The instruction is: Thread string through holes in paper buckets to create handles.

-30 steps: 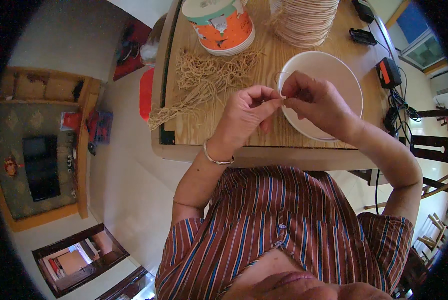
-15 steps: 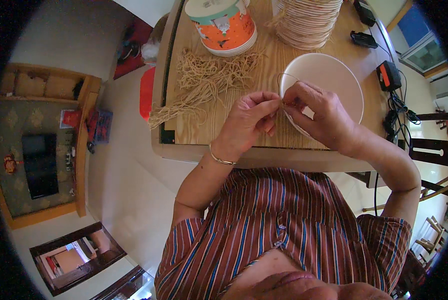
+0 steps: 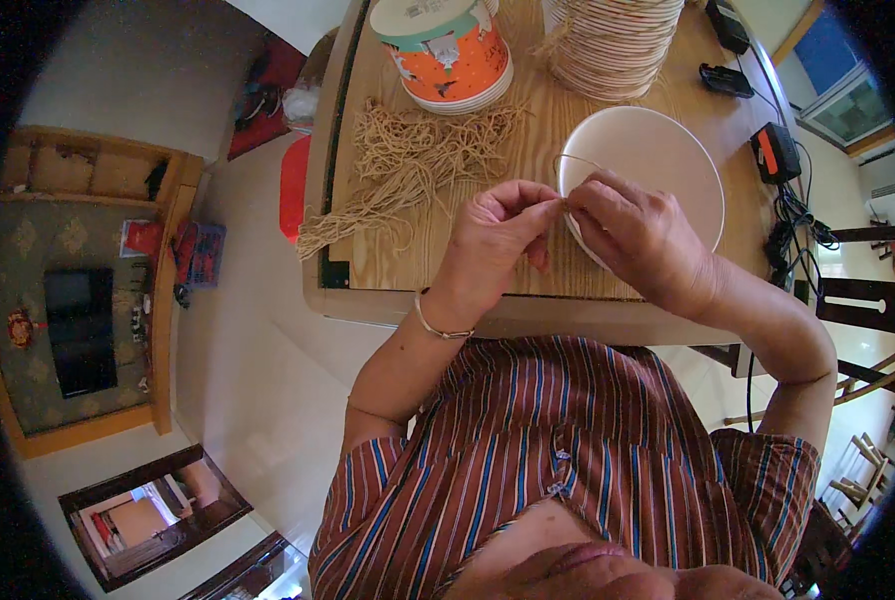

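We judge the thin strand [image 3: 577,157] liable to slip if either pinch loosens, or to snag on the white tub [image 3: 668,150] if its free loop catches the rim. We note the left hand [image 3: 503,232] and right hand [image 3: 643,235] both closed, thumb to finger, gripping the strand where their tips meet, by the tub's left rim; exact fingertip contact is too small to tell.

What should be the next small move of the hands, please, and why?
Probably a gentle pull by the right hand on the thin strand, against the left hand: their fingertips pinch close together by the white bowl, and the strand forms a loose curve above them.
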### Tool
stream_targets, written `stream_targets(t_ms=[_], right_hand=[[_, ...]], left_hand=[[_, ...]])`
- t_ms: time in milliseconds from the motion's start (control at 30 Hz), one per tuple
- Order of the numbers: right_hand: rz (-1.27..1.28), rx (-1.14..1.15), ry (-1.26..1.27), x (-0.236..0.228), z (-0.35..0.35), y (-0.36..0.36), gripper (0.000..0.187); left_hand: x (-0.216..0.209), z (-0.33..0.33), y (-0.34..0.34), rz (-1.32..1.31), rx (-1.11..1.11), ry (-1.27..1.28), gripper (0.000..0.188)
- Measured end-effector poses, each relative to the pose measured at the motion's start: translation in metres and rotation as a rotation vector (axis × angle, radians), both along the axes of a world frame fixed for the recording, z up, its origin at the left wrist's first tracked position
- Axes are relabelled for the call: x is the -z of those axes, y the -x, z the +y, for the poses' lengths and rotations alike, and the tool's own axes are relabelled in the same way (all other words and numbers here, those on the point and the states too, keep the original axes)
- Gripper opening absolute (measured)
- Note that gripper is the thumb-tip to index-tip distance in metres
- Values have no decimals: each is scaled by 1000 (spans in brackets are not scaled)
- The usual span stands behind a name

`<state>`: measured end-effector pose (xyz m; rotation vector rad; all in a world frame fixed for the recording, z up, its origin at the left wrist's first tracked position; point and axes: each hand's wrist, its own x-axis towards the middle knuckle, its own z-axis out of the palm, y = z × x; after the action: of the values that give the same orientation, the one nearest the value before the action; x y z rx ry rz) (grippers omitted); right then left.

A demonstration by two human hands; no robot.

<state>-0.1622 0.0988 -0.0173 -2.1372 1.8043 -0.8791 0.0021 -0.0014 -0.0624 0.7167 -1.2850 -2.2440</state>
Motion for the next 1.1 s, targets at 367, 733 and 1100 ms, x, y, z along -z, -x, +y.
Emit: stream_targets(t_ms=[367,733,1100], right_hand=[[-388,54,-269,2,-10,13,8],[-688,78,-491,-3,-15,17,13],[-749,43,-572,-8,-16,21,12]], left_hand=[[-8,-4,2,-57,26,79,13],[-8,-3,2,-39,56,221,12],[-6,-5,3,-66,82,258,11]])
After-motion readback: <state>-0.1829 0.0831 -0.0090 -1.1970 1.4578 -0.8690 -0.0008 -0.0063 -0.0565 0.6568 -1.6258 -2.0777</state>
